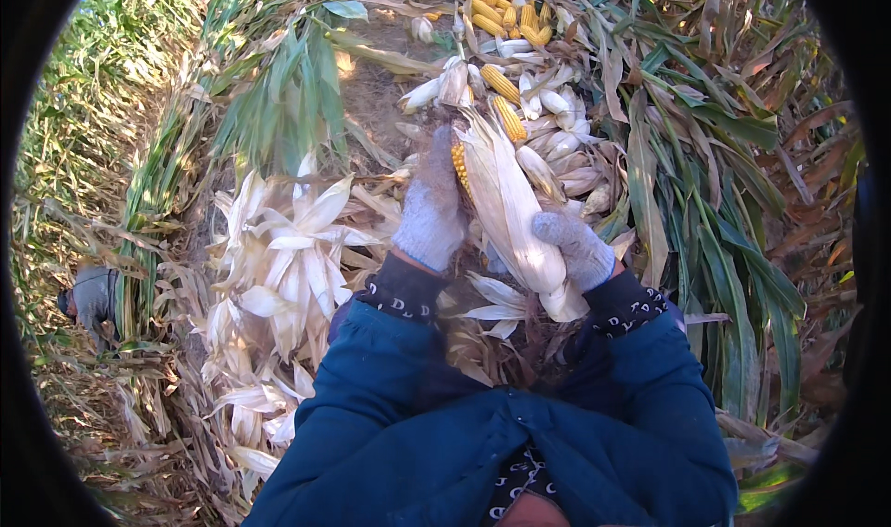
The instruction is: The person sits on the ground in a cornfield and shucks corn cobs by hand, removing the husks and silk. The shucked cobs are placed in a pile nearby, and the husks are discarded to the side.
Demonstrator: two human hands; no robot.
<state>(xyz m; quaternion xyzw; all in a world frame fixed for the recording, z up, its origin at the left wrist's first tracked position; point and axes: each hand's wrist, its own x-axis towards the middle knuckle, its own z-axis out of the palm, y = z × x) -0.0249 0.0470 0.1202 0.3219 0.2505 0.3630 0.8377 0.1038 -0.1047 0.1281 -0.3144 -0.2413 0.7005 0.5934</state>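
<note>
Before me is an ear of corn (511, 213) in pale dry husk, with yellow kernels bare along its upper left side. My right hand (574, 245), in a grey knit glove, grips its lower end. Also gloved, my left hand (435, 203) is at the upper left side beside the bare kernels; its fingers are blurred and partly hidden. Just beyond the ear lie two husked yellow cobs (509, 116), next to a heap of ears still in pale husks (557, 123).
A pile of husked yellow corn (505, 8) lies at the top. Loose husks (299, 241) cover the ground at left. Cut green and dry stalks (696, 179) lie at right, more (278, 95) at upper left. Another person (96, 304) bends among stalks at far left.
</note>
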